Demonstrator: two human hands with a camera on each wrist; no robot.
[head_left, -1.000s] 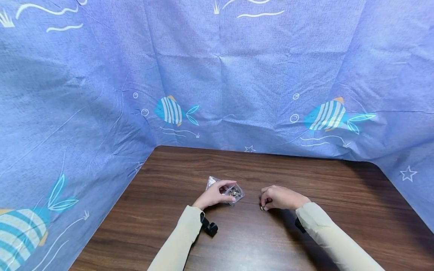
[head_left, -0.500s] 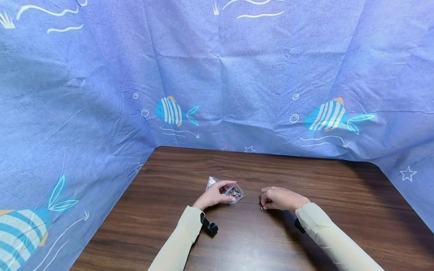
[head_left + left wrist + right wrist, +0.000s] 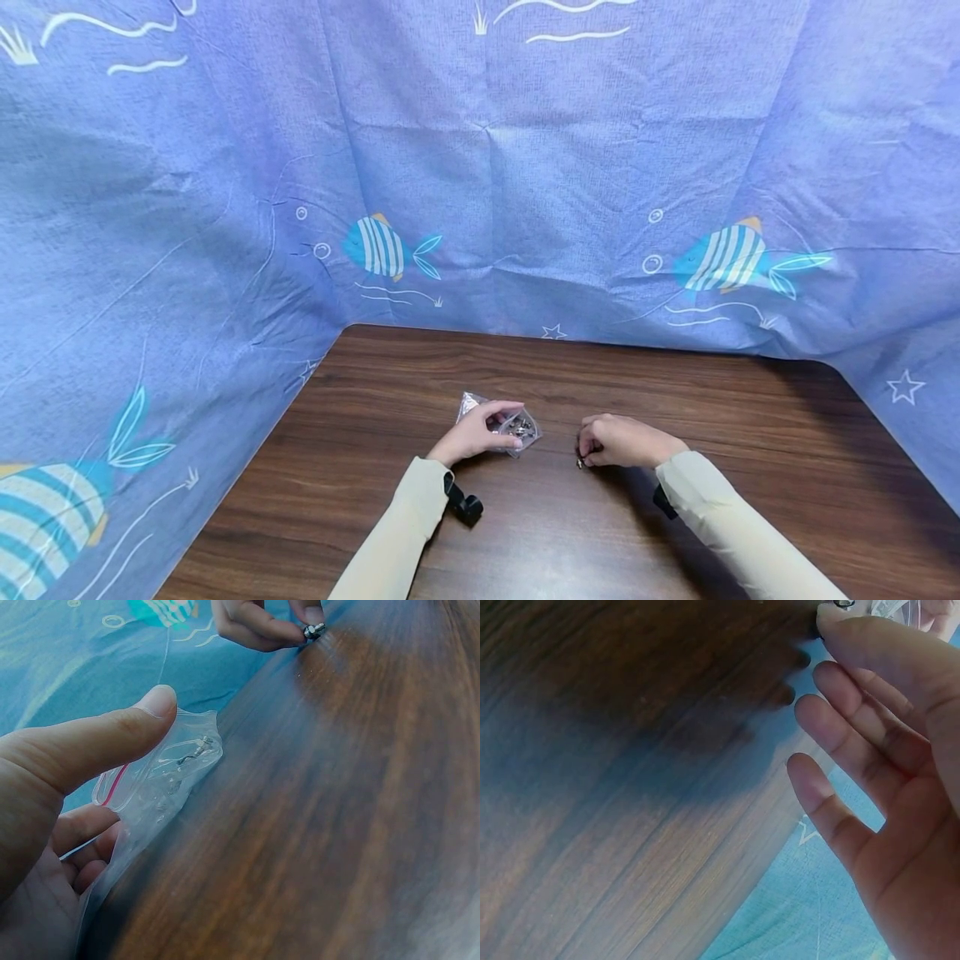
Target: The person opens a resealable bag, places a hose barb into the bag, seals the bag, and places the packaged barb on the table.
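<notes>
In the head view my left hand [image 3: 480,429] holds a clear zip bag [image 3: 527,427] low at the table's middle, thumb on the near side and fingers on the far side. The left wrist view shows the bag's red zip line and several small shiny metal parts [image 3: 196,750] inside it. To the right, my right hand [image 3: 622,440] pinches a small shiny metal piece [image 3: 315,631] between thumb and index finger, close over the table. Its other fingers [image 3: 831,724] are loosely bent. Only a sliver of the piece shows in the right wrist view; I cannot tell its exact kind.
A dark wood-grain table [image 3: 675,383] lies under both hands. Behind it and at the left hangs a blue cloth [image 3: 562,183] printed with fish. Each wrist wears a black strap mount, the left mount [image 3: 468,508] standing close over the table.
The small metal piece has turned slightly in my right fingertips. My left hand and the bag keep their place.
</notes>
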